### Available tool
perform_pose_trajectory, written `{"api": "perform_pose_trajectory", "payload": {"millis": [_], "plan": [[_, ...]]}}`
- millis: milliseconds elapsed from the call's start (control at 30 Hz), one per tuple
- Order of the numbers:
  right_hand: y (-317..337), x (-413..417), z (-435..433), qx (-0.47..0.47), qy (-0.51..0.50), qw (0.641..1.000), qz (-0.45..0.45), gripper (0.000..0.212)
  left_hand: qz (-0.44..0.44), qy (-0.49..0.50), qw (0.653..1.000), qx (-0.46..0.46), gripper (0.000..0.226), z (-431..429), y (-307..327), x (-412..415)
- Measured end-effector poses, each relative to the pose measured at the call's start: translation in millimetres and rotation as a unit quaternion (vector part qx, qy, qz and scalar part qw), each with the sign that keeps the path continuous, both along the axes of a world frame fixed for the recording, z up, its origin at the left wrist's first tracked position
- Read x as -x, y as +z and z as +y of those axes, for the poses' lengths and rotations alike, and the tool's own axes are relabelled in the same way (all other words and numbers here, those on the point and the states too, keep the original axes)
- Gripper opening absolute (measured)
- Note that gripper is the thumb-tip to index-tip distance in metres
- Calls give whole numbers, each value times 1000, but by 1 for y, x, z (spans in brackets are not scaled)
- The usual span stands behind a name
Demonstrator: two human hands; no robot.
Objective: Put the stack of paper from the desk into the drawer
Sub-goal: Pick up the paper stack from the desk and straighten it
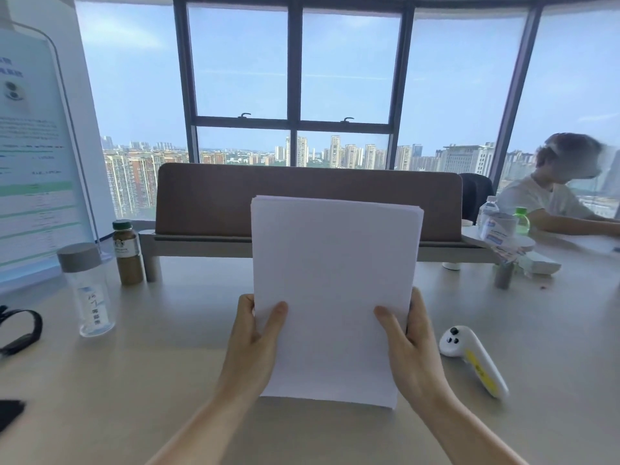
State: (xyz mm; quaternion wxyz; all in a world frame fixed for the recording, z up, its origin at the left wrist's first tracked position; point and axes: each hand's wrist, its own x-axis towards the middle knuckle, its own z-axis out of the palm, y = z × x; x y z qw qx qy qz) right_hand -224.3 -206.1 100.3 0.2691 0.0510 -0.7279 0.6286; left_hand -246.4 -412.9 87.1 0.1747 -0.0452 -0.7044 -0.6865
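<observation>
A stack of white paper (335,283) stands upright in front of me, raised above the beige desk (141,370). My left hand (255,340) grips its lower left edge, thumb on the front sheet. On the lower right edge sits my right hand (412,344), thumb also on the front. The stack's top edges are slightly uneven. No drawer is in view.
A clear bottle with a grey cap (87,290) and a brown bottle (127,253) stand at the left, beside a display stand (33,156). A white controller (473,360) lies at the right. A brown divider panel (308,199) backs the desk. A person (557,193) sits at the far right.
</observation>
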Motion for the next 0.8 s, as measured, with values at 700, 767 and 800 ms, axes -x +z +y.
{"api": "perform_pose_trajectory", "payload": {"millis": [700, 767, 800], "plan": [[8, -50, 88, -64, -92, 993, -46, 31, 129, -36, 986, 97, 17, 82, 16, -31], [21, -85, 128, -52, -129, 989, -58, 30, 133, -94, 983, 85, 16, 123, 25, -46], [25, -107, 148, -52, -153, 985, -65, 24, 135, -120, 980, 85, 15, 145, 28, -56]]}}
